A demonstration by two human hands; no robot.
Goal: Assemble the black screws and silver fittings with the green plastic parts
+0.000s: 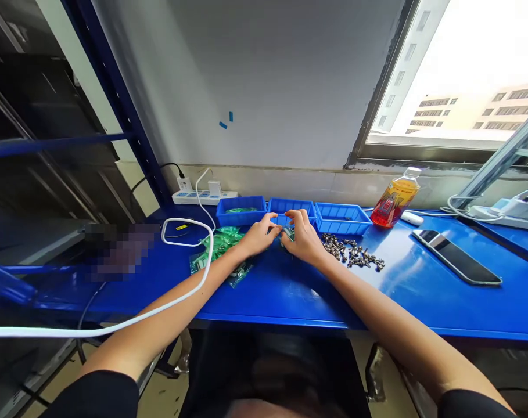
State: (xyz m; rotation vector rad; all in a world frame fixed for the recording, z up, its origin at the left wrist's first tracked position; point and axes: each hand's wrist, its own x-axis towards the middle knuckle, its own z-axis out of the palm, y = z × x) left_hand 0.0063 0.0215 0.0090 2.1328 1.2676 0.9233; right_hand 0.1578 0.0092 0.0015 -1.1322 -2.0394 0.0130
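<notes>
My left hand (259,235) and my right hand (304,239) almost meet over the table, just in front of the middle blue bin (292,206). Curled fingers of the right hand grip a small clear-green plastic bag (288,233). The left thumb and forefinger come together at the bag's left side; whether they pinch its edge or another small thing is too small to tell. Beside my left forearm lies a pile of green plastic bags (222,244), partly covered by the arm. Many small dark metal parts (355,253), like short screws, are scattered right of my right hand.
The left blue bin (241,219) holds green bags; the right blue bin (342,220) stands beside the middle one. A drink bottle (394,200) and a phone (458,257) are to the right. A white cable (185,293) loops across my left forearm. Behind is a power strip (198,198).
</notes>
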